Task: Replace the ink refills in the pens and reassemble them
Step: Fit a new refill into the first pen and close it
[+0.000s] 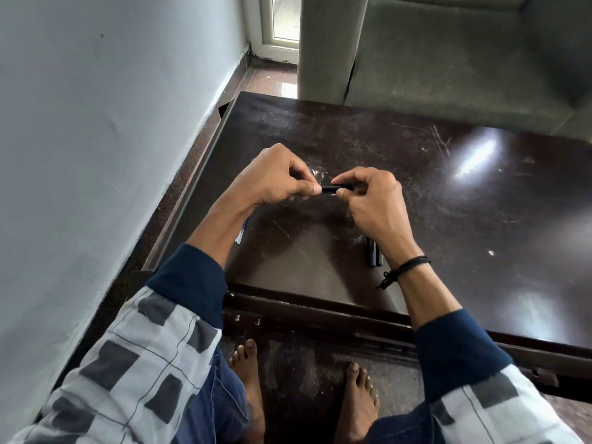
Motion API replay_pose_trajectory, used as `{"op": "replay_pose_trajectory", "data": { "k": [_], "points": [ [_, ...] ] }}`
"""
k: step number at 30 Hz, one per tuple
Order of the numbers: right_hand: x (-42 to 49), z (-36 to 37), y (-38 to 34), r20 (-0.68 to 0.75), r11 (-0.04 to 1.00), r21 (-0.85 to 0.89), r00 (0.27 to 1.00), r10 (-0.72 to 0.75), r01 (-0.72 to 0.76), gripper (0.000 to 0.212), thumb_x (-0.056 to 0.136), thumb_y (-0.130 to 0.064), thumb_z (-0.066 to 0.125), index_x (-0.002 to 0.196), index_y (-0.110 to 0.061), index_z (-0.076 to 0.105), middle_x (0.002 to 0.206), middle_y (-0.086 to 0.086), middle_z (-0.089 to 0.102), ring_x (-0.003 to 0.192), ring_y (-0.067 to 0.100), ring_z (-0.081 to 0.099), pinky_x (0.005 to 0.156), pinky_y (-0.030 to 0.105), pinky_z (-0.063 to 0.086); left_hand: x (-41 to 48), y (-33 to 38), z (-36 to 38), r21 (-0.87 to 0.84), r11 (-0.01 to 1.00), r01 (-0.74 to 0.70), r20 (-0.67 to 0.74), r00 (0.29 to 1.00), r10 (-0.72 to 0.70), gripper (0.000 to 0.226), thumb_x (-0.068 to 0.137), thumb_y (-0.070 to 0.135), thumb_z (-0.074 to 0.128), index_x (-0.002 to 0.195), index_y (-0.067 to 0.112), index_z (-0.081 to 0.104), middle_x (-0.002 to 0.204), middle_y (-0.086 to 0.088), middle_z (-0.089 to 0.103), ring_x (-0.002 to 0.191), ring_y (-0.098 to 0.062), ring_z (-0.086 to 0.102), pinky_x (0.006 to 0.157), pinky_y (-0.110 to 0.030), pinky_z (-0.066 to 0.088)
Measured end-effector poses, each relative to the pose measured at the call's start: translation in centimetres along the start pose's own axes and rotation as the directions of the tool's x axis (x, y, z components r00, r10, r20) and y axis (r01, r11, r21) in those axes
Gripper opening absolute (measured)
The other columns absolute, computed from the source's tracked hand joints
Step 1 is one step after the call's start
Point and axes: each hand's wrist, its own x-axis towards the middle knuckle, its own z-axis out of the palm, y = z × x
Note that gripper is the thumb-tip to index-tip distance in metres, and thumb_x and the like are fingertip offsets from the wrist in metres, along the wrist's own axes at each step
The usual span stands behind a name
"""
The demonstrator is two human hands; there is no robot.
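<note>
Both of my hands hold one black pen [334, 188] level above the dark table [448, 200]. My left hand [275, 177] pinches its left end between thumb and curled fingers. My right hand [368, 193] grips the pen's right part with thumb and forefinger. Only a short black stretch shows between the hands. Two more black pens [374, 254] lie side by side on the table under my right wrist. Thin white and blue refills [242, 233] peek out from behind my left forearm near the table's left edge.
A pale wall [96, 155] runs along the left. A grey sofa [464, 59] stands behind the table's far edge. My bare feet [250, 379] rest on the floor below the table's near edge. The tabletop is scratched and glossy.
</note>
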Motion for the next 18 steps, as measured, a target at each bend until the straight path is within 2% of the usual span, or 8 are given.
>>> {"op": "replay_pose_trajectory", "data": {
  "k": [2,9,14,18],
  "points": [
    [0.1,-0.1,0.1,0.004,1.0,-0.005,1.0,-0.012,0.012,0.019,0.09,-0.011,0.074,0.097,-0.029,0.078,0.097,-0.009,0.069,0.087,0.011,0.064,0.078,0.027,0.051,0.1,0.0,0.1,-0.015,1.0,-0.003,-0.007,1.0,0.003,0.005,0.081,0.021,0.084,0.079,0.016,0.082,0.067,-0.006,0.075,0.049,-0.005,0.055,0.058,-0.013,0.046],
    [0.0,0.0,0.1,0.001,1.0,0.006,1.0,-0.029,0.029,0.021,0.089,-0.007,0.072,0.096,-0.026,0.077,0.098,-0.008,0.069,0.09,0.012,0.064,0.081,0.031,0.054,0.2,-0.2,0.3,-0.068,0.998,-0.003,0.0,1.0,0.003,0.007,0.079,0.021,0.085,0.077,0.015,0.082,0.065,-0.005,0.074,0.05,-0.008,0.054,0.052,-0.013,0.041],
    [-0.2,0.2,0.2,0.018,1.0,0.004,1.0,-0.017,0.017,0.019,0.09,-0.007,0.072,0.096,-0.025,0.078,0.089,-0.012,0.067,0.081,0.005,0.061,0.072,0.022,0.048,0.2,-0.1,0.0,-0.057,0.998,0.005,0.047,0.999,-0.002,0.006,0.08,0.02,0.085,0.077,0.015,0.082,0.066,-0.006,0.074,0.05,-0.007,0.056,0.052,-0.013,0.043],
    [0.4,0.1,0.3,0.026,0.997,0.066,0.999,0.03,-0.031,0.019,0.089,-0.012,0.076,0.094,-0.03,0.077,0.083,-0.011,0.071,0.073,0.003,0.061,0.066,0.018,0.044,0.1,-0.4,-1.1,-0.083,0.997,0.006,0.082,0.997,0.001,0.011,0.081,0.022,0.084,0.086,0.012,0.082,0.073,-0.009,0.076,0.06,-0.014,0.063,0.058,-0.019,0.05]
  ]
}}
